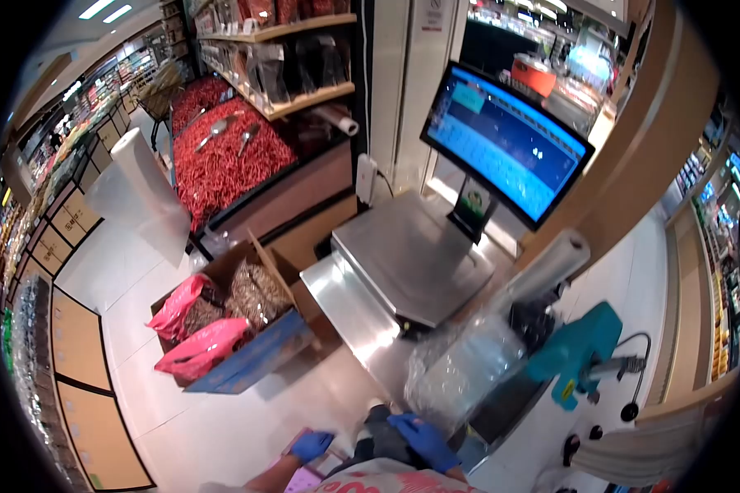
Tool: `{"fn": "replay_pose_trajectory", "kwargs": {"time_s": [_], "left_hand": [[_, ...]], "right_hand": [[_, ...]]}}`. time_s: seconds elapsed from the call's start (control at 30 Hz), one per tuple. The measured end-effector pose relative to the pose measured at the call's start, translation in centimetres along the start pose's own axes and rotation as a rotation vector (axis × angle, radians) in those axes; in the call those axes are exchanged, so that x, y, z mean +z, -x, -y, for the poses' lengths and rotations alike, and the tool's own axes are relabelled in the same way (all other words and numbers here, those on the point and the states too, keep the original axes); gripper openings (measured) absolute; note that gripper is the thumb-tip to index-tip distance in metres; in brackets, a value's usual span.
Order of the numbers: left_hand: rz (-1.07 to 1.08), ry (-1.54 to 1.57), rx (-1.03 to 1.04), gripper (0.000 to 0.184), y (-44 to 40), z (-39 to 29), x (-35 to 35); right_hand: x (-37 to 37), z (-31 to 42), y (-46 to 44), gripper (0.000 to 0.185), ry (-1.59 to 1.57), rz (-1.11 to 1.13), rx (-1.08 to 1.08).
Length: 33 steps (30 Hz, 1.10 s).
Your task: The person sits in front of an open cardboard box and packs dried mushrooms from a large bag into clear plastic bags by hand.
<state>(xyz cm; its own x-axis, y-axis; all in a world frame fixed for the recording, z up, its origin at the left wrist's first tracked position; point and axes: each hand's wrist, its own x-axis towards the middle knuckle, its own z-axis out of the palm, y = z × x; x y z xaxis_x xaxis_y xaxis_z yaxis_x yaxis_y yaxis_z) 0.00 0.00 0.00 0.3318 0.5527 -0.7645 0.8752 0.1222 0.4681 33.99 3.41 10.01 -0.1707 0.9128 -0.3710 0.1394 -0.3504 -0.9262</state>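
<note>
Head view: I monitor the left gloved hand [311, 446] beside a pink object [307, 477], grip indeterminable; the right gloved hand [423, 440] rests on dark trousers [376, 433], fingers extended. Careless lifting could snag adjacent clear plastic bags [471, 371].

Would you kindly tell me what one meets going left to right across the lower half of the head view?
Wooden cabinet panels, front pink plastic bag, blue-gloved left hand, blue-gloved right hand, teal device.
</note>
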Motion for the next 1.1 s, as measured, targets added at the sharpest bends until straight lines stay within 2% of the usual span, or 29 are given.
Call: {"fn": "replay_pose_trajectory", "kwargs": {"time_s": [0.03,0.07,0.1,0.13,0.17,0.2,0.23,0.33,0.4,0.43,0.5,0.57,0.6,0.63,0.67,0.7,0.73,0.77,0.83,0.87,0.9,0.93,0.97,1.0,1.03,1.1], "left_hand": [[-0.037,0.012,0.008,0.045,-1.9,-0.7,-0.3],[-0.122,0.015,0.083,0.048,-3.2,4.1,3.3],[0.011,0.124,0.253,0.045,-4.4,6.7,13.4],[0.041,0.258,-0.044,0.044,-2.7,6.4,9.6],[0.014,0.268,-0.231,0.040,-1.8,9.1,4.9],[-0.070,0.224,-0.217,0.039,-1.3,13.0,3.8],[-0.167,0.229,-0.271,0.038,2.5,14.1,1.8],[-0.340,0.315,-0.345,0.040,3.5,10.1,-4.6],[-0.388,0.408,-0.385,0.042,3.6,6.0,-7.6],[-0.406,0.465,-0.381,0.043,2.6,3.8,-8.0],[-0.453,0.492,-0.296,0.045,2.2,2.6,-10.4],[-0.590,0.561,-0.184,0.039,-1.5,5.7,-6.6],[-0.601,0.579,-0.210,0.039,-1.2,5.9,-7.0],[-0.506,0.628,-0.274,0.039,-1.0,6.5,-8.3],[-0.385,0.681,-0.341,0.038,-0.2,6.5,-8.7],[-0.365,0.642,-0.387,0.039,0.0,6.7,-9.7],[-0.319,0.607,-0.425,0.045,-0.2,7.5,-10.8],[-0.338,0.661,-0.435,0.054,-0.8,9.5,-10.4],[-0.298,0.531,-0.394,0.044,-1.7,14.6,-6.9],[-0.274,0.630,-0.477,0.037,1.1,13.7,-9.6],[-0.349,0.689,-0.404,0.032,1.7,16.6,-8.5],[-0.361,0.854,-0.455,0.031,0.8,18.9,-7.6],[-0.423,0.832,-0.419,0.031,0.3,20.9,-6.8],[-0.469,0.783,-0.389,0.031,1.6,21.5,-7.7],[-0.507,0.813,-0.462,0.032,2.7,21.7,-8.5],[-0.604,0.893,-0.468,0.035,2.7,24.9,-6.8]], "right_hand": [[-0.1,1.4,-1.2,0.026,0.083,-0.030,-0.075],[-0.3,2.1,-2.6,0.023,0.164,-0.051,-0.142],[-3.2,5.2,0.8,0.023,0.249,-0.050,-0.007],[-2.6,5.5,-2.2,0.022,0.236,-0.022,-0.031],[-0.8,6.4,-6.8,0.022,0.195,0.010,-0.089],[0.6,7.9,-9.4,0.022,0.158,0.059,-0.053],[2.4,9.3,-10.6,0.022,0.113,0.122,0.015],[3.1,11.8,-13.4,0.021,-0.260,0.192,0.101],[1.9,14.0,-15.9,0.022,-0.096,0.200,-0.068],[0.7,15.2,-19.1,0.024,0.224,0.220,-0.261],[1.4,14.1,-21.5,0.021,-0.028,0.250,-0.227],[2.3,15.4,-21.2,0.015,-0.023,0.286,-0.197],[2.9,15.7,-21.2,0.013,-0.042,0.257,-0.197],[3.5,15.5,-22.0,0.013,-0.040,0.280,-0.194],[3.7,14.8,-22.3,0.015,0.107,0.228,-0.190],[4.1,14.6,-23.0,0.024,0.255,0.165,-0.219],[5.3,14.7,-23.9,0.037,0.178,0.078,-0.168],[6.3,15.0,-24.2,0.037,0.171,0.073,-0.184],[9.4,14.9,-24.2,0.043,-0.055,-0.106,0.097],[11.1,15.5,-24.1,0.043,-0.071,-0.123,0.078],[13.3,16.6,-24.2,0.043,-0.008,-0.034,0.022],[14.5,17.2,-25.0,0.044,0.069,0.053,-0.044],[14.0,11.6,-27.5,0.043,0.151,0.052,-0.148],[15.9,11.9,-28.0,0.042,0.220,0.091,-0.231],[17.8,12.2,-28.6,0.041,0.285,0.125,-0.318],[23.1,17.6,-27.4,0.043,0.137,0.318,-0.212]]}}
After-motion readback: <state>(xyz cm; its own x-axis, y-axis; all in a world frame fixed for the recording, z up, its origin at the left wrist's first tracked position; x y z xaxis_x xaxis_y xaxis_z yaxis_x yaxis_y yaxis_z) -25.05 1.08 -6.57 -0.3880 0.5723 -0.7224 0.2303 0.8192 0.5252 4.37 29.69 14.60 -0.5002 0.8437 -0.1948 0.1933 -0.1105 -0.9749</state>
